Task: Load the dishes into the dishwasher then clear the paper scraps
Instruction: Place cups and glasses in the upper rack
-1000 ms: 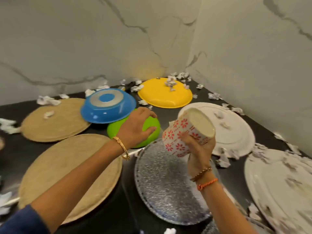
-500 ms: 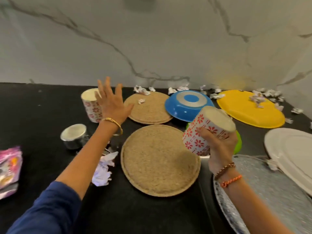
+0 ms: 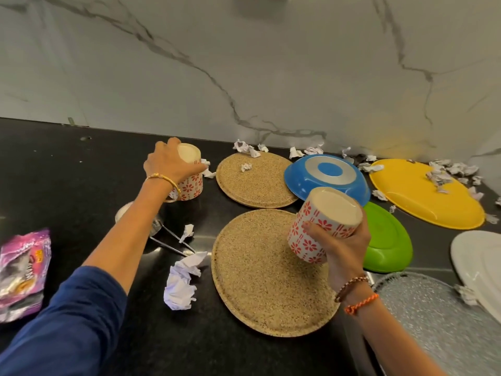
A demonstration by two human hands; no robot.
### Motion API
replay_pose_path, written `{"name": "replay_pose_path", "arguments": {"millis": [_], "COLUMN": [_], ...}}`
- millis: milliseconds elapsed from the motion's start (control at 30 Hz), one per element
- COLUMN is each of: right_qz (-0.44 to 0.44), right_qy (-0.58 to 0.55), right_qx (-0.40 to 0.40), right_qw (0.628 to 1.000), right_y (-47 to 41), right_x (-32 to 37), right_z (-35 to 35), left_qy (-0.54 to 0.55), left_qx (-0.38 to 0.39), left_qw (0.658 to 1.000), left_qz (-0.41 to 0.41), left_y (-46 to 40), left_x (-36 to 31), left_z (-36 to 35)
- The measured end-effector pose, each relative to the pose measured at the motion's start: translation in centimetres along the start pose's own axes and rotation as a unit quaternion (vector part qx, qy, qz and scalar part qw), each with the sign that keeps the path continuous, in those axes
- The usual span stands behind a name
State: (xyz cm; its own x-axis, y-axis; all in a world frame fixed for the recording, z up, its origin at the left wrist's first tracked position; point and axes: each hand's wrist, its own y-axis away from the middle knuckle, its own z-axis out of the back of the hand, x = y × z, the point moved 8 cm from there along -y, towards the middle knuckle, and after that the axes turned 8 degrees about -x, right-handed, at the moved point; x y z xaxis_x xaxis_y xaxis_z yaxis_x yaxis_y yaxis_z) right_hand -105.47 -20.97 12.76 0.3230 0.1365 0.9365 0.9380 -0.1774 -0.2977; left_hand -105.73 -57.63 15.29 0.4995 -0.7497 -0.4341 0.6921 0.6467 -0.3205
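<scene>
Right hand (image 3: pixel 343 245) clamped on floral cup (image 3: pixel 322 226), held tilted above tabletop (image 3: pixel 81 164). Left hand (image 3: pixel 169 164) wrapped round second floral cup (image 3: pixel 189 175) near tabletop's back edge. Risks: slip from one-handed grips; knocking blue bowl (image 3: pixel 325 176).

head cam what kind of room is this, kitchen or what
Most likely a home kitchen: a black stone counter against a marble-look backsplash, strewn with plates, such as the yellow plate, an upturned blue bowl, and patterned cups.
</scene>
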Motion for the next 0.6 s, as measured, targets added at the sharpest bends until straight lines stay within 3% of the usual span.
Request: {"name": "replay_pose_path", "arguments": {"millis": [133,233,333,433,600], "right_qz": [0.043,0.098,0.152,0.203,0.261], "right_qy": [0.008,0.040,0.062,0.099,0.215], "right_qx": [-0.007,-0.023,-0.056,-0.133,-0.276], "right_qw": [0.999,0.994,0.985,0.965,0.900], "right_y": [-0.6,-1.0,-0.5,0.8,7.4], "right_x": [1.7,3.9,6.7,9.8,15.7], "right_z": [0.4,1.3,3.0,6.6,15.1], "left_qy": [0.069,0.129,0.206,0.308,0.399], "left_qx": [-0.061,-0.081,-0.064,0.000,0.105], "left_qw": [0.992,0.968,0.923,0.869,0.767], "left_qz": [-0.087,-0.201,-0.319,-0.388,-0.491], "left_y": [2.3,4.7,7.5,11.0,19.4], "left_x": [-4.0,-9.6,-15.5,-21.6,-30.8], "left_z": [1.8,3.9,5.2,5.4,4.6]}}
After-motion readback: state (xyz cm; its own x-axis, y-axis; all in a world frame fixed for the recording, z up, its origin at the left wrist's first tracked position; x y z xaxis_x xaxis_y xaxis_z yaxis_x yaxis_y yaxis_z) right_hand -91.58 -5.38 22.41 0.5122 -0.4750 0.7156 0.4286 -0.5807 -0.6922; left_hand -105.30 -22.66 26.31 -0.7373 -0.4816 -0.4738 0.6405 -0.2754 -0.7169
